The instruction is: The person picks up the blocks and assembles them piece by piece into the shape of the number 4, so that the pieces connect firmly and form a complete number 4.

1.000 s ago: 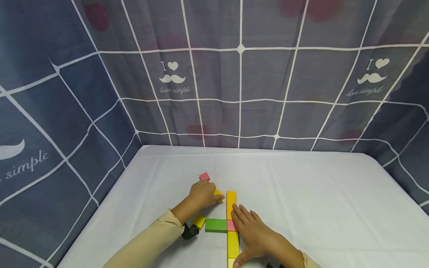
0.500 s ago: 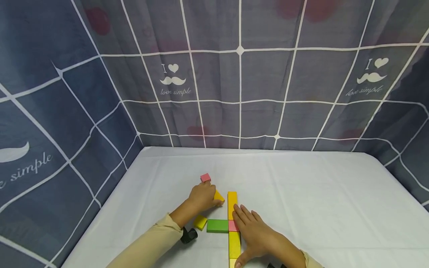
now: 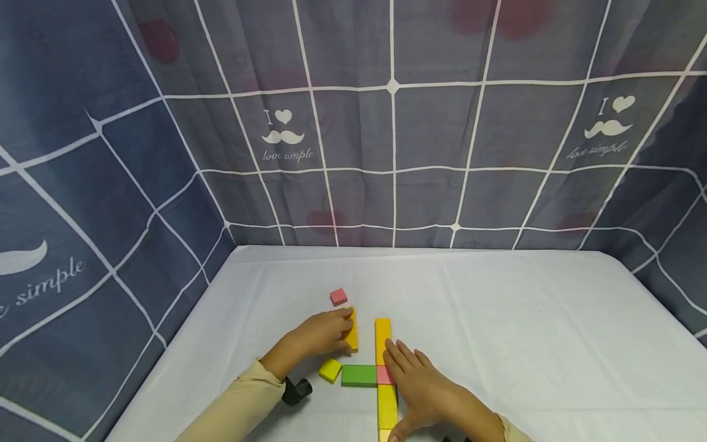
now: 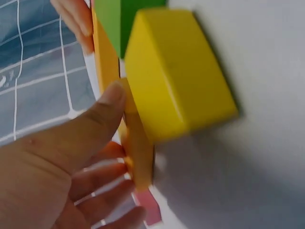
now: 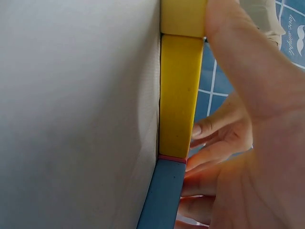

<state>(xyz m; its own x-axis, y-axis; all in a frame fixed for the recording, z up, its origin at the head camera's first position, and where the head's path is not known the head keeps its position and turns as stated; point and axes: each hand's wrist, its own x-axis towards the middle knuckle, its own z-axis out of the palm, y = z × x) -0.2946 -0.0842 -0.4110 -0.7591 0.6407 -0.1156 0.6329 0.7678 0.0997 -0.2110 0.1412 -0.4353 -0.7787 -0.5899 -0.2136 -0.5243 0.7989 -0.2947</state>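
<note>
My left hand [image 3: 317, 336] holds an orange-yellow wooden block [image 3: 353, 336] between thumb and fingers; it lies roughly parallel to a row of blocks. That row runs from another orange block [image 3: 382, 337] through a pink one [image 3: 385, 375] and a yellow one [image 3: 387, 406] to a pale yellow block [image 5: 183, 19]. A green block [image 3: 359, 376] abuts the pink one on the left. In the right wrist view a blue block [image 5: 162, 195] extends from the pink one, hidden in the head view. My right hand [image 3: 422, 387] rests along the row's right side, fingers straight.
A loose yellow block [image 3: 330, 371] sits just left of the green one. Farther back lies a small pink block [image 3: 339, 297]. Everything stands on a white-covered table [image 3: 497, 307], with a grey checked curtain [image 3: 431, 135] behind and at the sides.
My left hand has turned the orange-yellow block from a slant to nearly parallel with the row, and its wrist has moved slightly left. The right hand keeps its place.
</note>
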